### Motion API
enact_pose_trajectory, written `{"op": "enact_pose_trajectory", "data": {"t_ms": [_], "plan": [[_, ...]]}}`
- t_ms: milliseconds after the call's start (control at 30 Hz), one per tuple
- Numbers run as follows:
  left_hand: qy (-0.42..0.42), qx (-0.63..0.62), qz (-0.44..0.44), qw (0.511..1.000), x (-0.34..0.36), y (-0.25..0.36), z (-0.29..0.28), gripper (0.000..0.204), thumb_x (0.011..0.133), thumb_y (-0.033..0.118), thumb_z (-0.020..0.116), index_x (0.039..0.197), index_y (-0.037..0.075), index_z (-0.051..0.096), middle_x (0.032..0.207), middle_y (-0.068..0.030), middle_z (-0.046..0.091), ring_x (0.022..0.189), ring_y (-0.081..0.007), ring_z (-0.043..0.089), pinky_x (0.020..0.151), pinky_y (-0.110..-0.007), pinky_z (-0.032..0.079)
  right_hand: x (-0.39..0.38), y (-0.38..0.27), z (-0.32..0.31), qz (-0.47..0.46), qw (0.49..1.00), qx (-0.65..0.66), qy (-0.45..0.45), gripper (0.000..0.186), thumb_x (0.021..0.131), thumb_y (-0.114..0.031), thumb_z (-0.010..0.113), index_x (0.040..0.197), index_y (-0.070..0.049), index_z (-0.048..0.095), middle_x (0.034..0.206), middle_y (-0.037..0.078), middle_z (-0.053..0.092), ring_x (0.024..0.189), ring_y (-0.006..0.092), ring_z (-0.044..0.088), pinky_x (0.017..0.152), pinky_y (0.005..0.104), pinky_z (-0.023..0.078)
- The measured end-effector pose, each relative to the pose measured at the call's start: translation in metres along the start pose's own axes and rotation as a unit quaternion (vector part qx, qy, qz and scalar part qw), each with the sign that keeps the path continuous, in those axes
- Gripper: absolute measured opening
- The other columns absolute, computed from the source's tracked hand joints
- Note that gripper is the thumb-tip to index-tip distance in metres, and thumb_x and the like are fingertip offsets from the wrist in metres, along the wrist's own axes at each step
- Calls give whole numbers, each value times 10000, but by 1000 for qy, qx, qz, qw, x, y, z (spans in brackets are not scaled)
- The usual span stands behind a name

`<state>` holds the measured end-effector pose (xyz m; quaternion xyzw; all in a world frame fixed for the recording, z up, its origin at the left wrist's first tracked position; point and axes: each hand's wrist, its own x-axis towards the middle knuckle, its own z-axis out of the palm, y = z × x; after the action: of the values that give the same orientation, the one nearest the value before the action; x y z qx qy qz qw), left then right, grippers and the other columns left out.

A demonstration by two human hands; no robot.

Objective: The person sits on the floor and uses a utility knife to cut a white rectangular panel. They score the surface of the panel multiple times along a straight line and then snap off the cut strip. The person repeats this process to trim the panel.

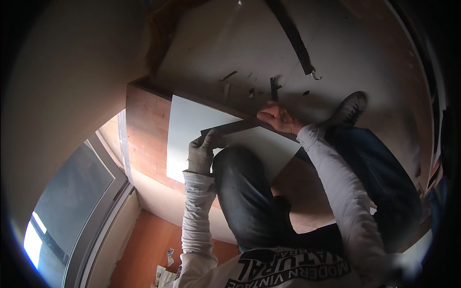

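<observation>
My left hand [203, 152], in a grey knit work glove, is closed on the near left end of a dark flat strip [235, 127]. The strip lies slantwise over a pale white sheet [189, 127]. My bare right hand [279, 118] is at the strip's far right end, by the dark edge of a wooden panel [146, 110]. Its fingers are curled and slightly blurred, so what they grip cannot be made out. Just beyond them is a short dark piece [274, 89] with a side arm. My bent left knee [240, 163] is over the sheet.
A long dark strip [295, 41] with a pale curled end reaches across the grey floor [216, 48]. Small dark scraps [251, 93] lie around. My shoe [352, 106] stands at the right. On the left is a framed glass pane [77, 192], beside a bare wall [72, 72].
</observation>
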<state>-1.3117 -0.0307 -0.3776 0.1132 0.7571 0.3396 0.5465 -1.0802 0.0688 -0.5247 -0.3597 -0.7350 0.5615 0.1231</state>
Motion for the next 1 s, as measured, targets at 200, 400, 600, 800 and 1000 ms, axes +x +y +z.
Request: {"op": "enact_pose_trajectory", "data": {"t_ms": [200,400,600,800,1000], "plan": [[59,-22,23,998,-26,-2,2,361,944,241,551,1000,-97,666,835,-181,706,777,-241,689,778,-361,544,13,-32,-9,33,996,-68,-53,460,952,-442,521,735,-49,621,654,147,554,656,331,579,599,441,437],[84,9,3,996,-29,13,8,351,946,237,545,991,-86,675,814,-167,708,757,-230,689,764,-345,544,31,-33,-9,26,996,-47,-76,525,950,-381,544,590,-3,490,520,184,442,475,335,431,497,426,365],[85,-6,26,996,-12,18,8,318,925,198,568,952,-99,676,779,-153,699,694,-223,671,718,-336,540,37,-17,1,-9,999,-30,26,575,937,-418,551,529,-18,484,540,190,499,459,346,468,474,438,356],[99,10,20,995,-11,18,1,301,926,187,567,923,-94,677,773,-155,694,678,-217,661,676,-338,532,39,-32,-1,32,999,-21,10,594,936,-435,537,522,-10,488,538,195,495,473,367,481,481,444,362],[91,-74,37,992,-9,15,-3,280,940,193,584,824,-36,693,721,-85,687,664,-145,627,668,-293,480,39,-32,5,58,998,-12,18,556,936,-383,562,533,-8,489,533,193,485,449,340,454,443,420,343]]}}
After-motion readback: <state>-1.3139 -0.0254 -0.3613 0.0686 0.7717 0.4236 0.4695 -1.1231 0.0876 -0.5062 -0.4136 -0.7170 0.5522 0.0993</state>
